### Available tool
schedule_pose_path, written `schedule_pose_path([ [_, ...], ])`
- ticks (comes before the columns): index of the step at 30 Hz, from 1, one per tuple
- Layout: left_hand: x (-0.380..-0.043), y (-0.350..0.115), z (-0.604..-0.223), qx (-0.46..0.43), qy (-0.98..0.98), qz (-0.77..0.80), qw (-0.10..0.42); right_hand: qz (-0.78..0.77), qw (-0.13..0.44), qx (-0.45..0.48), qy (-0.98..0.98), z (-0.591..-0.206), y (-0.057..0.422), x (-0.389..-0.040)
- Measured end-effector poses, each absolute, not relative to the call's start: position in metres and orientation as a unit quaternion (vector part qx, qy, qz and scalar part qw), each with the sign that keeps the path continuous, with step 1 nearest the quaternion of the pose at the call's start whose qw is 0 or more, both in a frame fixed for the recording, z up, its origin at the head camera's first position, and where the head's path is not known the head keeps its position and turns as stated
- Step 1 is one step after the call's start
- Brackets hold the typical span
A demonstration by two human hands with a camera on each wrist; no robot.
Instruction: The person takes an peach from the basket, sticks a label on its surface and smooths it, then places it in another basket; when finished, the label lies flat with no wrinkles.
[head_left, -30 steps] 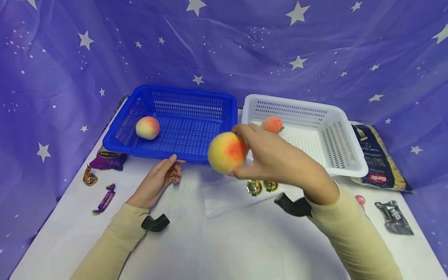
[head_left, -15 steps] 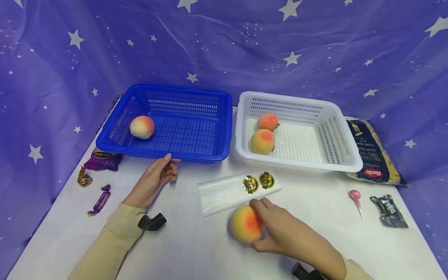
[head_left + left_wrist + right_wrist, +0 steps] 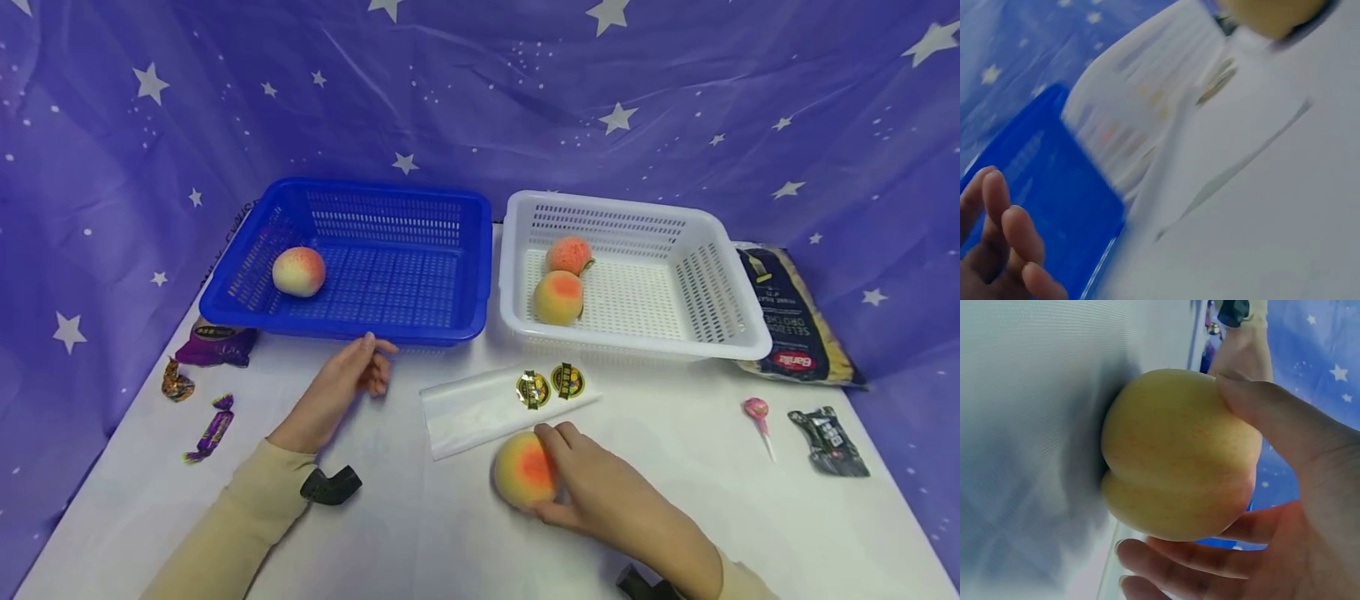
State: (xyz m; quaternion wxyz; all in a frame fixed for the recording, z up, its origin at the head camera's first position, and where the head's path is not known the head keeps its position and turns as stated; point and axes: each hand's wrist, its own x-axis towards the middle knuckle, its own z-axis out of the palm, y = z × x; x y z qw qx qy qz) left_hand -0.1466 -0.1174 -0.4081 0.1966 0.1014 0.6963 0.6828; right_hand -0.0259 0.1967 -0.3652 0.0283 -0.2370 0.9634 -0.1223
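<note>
My right hand (image 3: 611,493) holds a yellow peach with a red blush (image 3: 516,473) on the white tabletop, near the front edge of a folded clear plastic bag (image 3: 472,414). In the right wrist view the thumb lies on one side of the peach (image 3: 1172,450) and the fingers curl along the other. My left hand (image 3: 336,392) is just in front of the blue basket (image 3: 345,328), holding nothing, its fingers loosely bent. A pale pink-tipped peach (image 3: 298,272) lies in that basket. Inside the white basket (image 3: 637,342) are a yellow peach (image 3: 557,300) and a coral-red fruit (image 3: 569,254).
Left on the table are a purple packet (image 3: 217,344), a brown-gold wrapped candy (image 3: 177,382) and a purple candy (image 3: 212,431). Toward the right are a pink lollipop (image 3: 757,410), a black packet (image 3: 828,443) and a Barilla pasta bag (image 3: 798,325). A star-patterned curtain (image 3: 480,100) hangs behind.
My right hand brought the yellow peach down from in front of the baskets to the table, nearer me, still gripping it. The left hand barely moved.
</note>
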Motion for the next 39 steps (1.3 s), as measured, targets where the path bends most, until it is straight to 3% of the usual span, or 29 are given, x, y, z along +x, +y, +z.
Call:
schedule_pose_path([
  [4, -0.140, -0.086, -0.405, 0.186, 0.786, 0.550, 0.211, -0.098, 0.025, -0.242, 0.965, -0.364, 0.198, -0.025],
  [10, -0.148, -0.027, -0.395, 0.301, 0.871, 0.372, 0.111, -0.111, 0.093, -0.230, 0.962, -0.350, 0.209, -0.030],
  [13, -0.152, -0.001, -0.392, 0.342, 0.880, 0.318, 0.087, -0.119, 0.108, -0.209, 0.965, -0.344, 0.217, -0.037],
  [22, -0.175, 0.039, -0.413, 0.338, 0.912, 0.222, 0.067, -0.150, 0.099, -0.174, 0.968, -0.349, 0.231, -0.058],
  [26, -0.182, 0.039, -0.417, 0.329, 0.899, 0.271, 0.106, -0.172, 0.071, -0.167, 0.968, -0.351, 0.232, -0.066],
  [34, -0.183, 0.028, -0.402, 0.259, 0.821, 0.425, 0.281, -0.202, -0.040, -0.233, 0.950, -0.356, 0.230, -0.079],
  [39, -0.181, 0.026, -0.391, 0.260, 0.782, 0.464, 0.325, -0.200, -0.081, -0.258, 0.942, -0.355, 0.223, -0.083],
])
